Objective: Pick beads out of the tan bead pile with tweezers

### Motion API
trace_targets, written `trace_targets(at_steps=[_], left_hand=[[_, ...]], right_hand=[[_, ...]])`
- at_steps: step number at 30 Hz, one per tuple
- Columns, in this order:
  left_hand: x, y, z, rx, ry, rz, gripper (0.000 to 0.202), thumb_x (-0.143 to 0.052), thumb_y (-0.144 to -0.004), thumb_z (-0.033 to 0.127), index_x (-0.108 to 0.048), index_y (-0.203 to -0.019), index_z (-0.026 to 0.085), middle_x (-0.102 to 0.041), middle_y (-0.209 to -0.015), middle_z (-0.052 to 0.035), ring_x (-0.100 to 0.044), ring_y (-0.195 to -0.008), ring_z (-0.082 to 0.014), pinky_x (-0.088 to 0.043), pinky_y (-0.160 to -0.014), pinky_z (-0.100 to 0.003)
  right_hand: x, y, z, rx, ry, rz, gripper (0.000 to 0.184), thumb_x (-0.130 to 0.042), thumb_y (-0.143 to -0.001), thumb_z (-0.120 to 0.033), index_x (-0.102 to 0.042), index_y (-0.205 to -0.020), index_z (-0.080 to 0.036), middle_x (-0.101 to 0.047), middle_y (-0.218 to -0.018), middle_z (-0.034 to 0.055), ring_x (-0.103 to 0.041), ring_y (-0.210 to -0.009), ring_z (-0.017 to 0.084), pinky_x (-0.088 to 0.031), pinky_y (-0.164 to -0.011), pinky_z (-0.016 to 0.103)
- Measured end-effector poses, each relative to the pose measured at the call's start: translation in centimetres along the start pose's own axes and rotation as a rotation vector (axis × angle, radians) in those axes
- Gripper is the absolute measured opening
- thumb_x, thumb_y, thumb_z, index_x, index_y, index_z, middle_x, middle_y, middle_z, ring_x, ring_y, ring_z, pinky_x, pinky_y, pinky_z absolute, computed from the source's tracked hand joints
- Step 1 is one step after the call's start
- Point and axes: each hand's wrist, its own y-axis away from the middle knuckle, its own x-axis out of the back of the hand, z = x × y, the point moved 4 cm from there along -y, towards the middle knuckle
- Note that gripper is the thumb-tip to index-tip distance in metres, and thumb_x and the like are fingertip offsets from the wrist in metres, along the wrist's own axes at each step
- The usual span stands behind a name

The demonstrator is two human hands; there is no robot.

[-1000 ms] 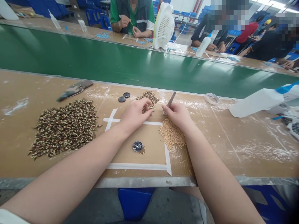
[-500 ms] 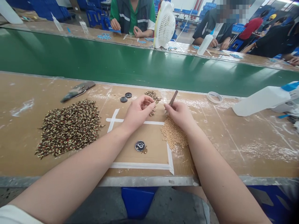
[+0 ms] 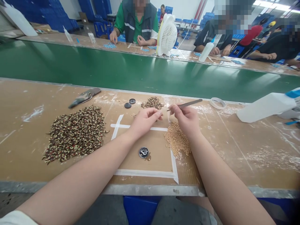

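Observation:
Between thumb and fingers of my right hand is a pair of tweezers, its tip pointing left toward my other hand. My left hand is closed in a pinch; whatever it holds is too small or hidden to name. Just beyond it lies a small heap of dark-and-gold pieces. Tan round beads are piled below my right hand. Nearer me, a small round dish of dark liquid rests inside a white tape outline. A large heap of dark, curved pieces with cream and red parts spreads at left.
Two black round caps and a camouflage-patterned sheath lie toward the back. At right are a tape roll and a white bottle on its side. Across the green belt, people work near a fan.
The tweezers have swung from steeply upright to nearly level, tip toward my left hand. My left hand has turned and uncovered more of the small heap. The camera view has shifted slightly.

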Motion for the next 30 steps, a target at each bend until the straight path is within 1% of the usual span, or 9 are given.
trace_targets(at_steps=[2, 5, 11, 14, 16, 19, 21, 25, 30], left_hand=[[-0.5, 0.2, -0.2, 0.101, 0.146, -0.071, 0.035, -0.060, -0.097, 0.049, -0.074, -0.098, 0.016, -0.075, -0.098, -0.0080, -0.042, -0.049, -0.0035, -0.033, -0.048, -0.022], [-1.2, 0.6, -0.2, 0.183, 0.376, -0.142, 0.040, -0.061, -0.096, 0.052, -0.074, -0.104, 0.016, -0.075, -0.101, -0.0104, -0.033, -0.042, -0.0008, -0.018, -0.041, -0.021], [-1.5, 0.9, -0.1, 0.293, 0.602, -0.144, 0.032, -0.074, -0.090, 0.045, -0.072, -0.097, 0.014, -0.071, -0.095, -0.0059, -0.030, -0.042, 0.0030, -0.013, -0.040, -0.015], [-1.3, 0.8, -0.3, 0.348, 0.681, -0.150, 0.029, -0.076, -0.090, 0.041, -0.070, -0.094, 0.013, -0.071, -0.093, -0.0039, -0.028, -0.042, 0.0040, -0.015, -0.038, -0.013], [-1.1, 0.7, -0.4, 0.377, 0.734, -0.172, 0.028, -0.076, -0.090, 0.040, -0.068, -0.092, 0.013, -0.069, -0.088, -0.0019, -0.026, -0.041, 0.0042, -0.016, -0.037, -0.011], [-0.9, 0.7, -0.4, 0.381, 0.774, -0.237, 0.028, -0.075, -0.091, 0.039, -0.064, -0.089, 0.013, -0.066, -0.084, 0.0003, -0.025, -0.041, 0.0040, -0.017, -0.037, -0.010], [-0.9, 0.7, -0.3, 0.355, 0.763, -0.296, 0.028, -0.072, -0.093, 0.040, -0.063, -0.089, 0.013, -0.064, -0.084, 0.0004, -0.026, -0.042, 0.0036, -0.017, -0.037, -0.010], [-1.2, 0.9, -0.4, 0.311, 0.709, -0.410, 0.029, -0.069, -0.096, 0.041, -0.063, -0.088, 0.014, -0.060, -0.081, 0.0012, -0.026, -0.042, 0.0029, -0.020, -0.039, -0.011], [-1.3, 1.3, -0.5, 0.315, 0.667, -0.491, 0.030, -0.065, -0.098, 0.041, -0.061, -0.086, 0.014, -0.052, -0.073, 0.0027, -0.026, -0.043, 0.0017, -0.020, -0.040, -0.012]], right_hand=[[-0.2, 0.4, -0.9, 0.089, -0.093, -0.011, 0.024, -0.063, -0.098, -0.040, -0.078, -0.090, -0.023, -0.074, -0.081, 0.0030, -0.067, -0.076, 0.017, -0.052, -0.073, 0.035], [-0.9, 0.8, -1.6, 0.206, -0.163, -0.072, 0.018, -0.064, -0.099, -0.035, -0.079, -0.096, -0.026, -0.075, -0.087, 0.0032, -0.069, -0.081, 0.018, -0.054, -0.080, 0.038], [-1.7, 0.9, -1.7, 0.256, -0.182, -0.128, 0.015, -0.066, -0.099, -0.032, -0.080, -0.099, -0.028, -0.071, -0.092, 0.0043, -0.068, -0.089, 0.020, -0.054, -0.082, 0.039], [-1.6, 1.0, -1.4, 0.195, -0.170, -0.112, 0.016, -0.067, -0.098, -0.036, -0.080, -0.100, -0.027, -0.070, -0.092, 0.0044, -0.065, -0.086, 0.019, -0.052, -0.079, 0.037], [-1.4, 1.0, -1.0, 0.101, -0.235, -0.090, 0.021, -0.066, -0.099, -0.041, -0.079, -0.101, -0.025, -0.068, -0.087, 0.0035, -0.061, -0.074, 0.015, -0.048, -0.068, 0.032], [-1.5, 0.9, -0.4, -0.067, -0.398, -0.065, 0.033, -0.062, -0.099, -0.052, -0.076, -0.095, -0.022, -0.062, -0.072, 0.0002, -0.047, -0.051, 0.008, -0.034, -0.049, 0.028], [-1.7, 0.9, -0.2, -0.136, -0.475, -0.068, 0.039, -0.062, -0.098, -0.057, -0.074, -0.090, -0.021, -0.059, -0.066, -0.0012, -0.044, -0.046, 0.007, -0.030, -0.045, 0.027], [-2.5, 0.9, 0.0, -0.201, -0.625, -0.161, 0.040, -0.063, -0.096, -0.060, -0.068, -0.087, -0.021, -0.060, -0.065, -0.0020, -0.052, -0.047, 0.008, -0.037, -0.044, 0.025], [-3.3, 1.0, 0.0, -0.208, -0.802, -0.250, 0.037, -0.062, -0.098, -0.055, -0.066, -0.086, -0.020, -0.060, -0.063, -0.0027, -0.056, -0.048, 0.009, -0.044, -0.046, 0.024]])
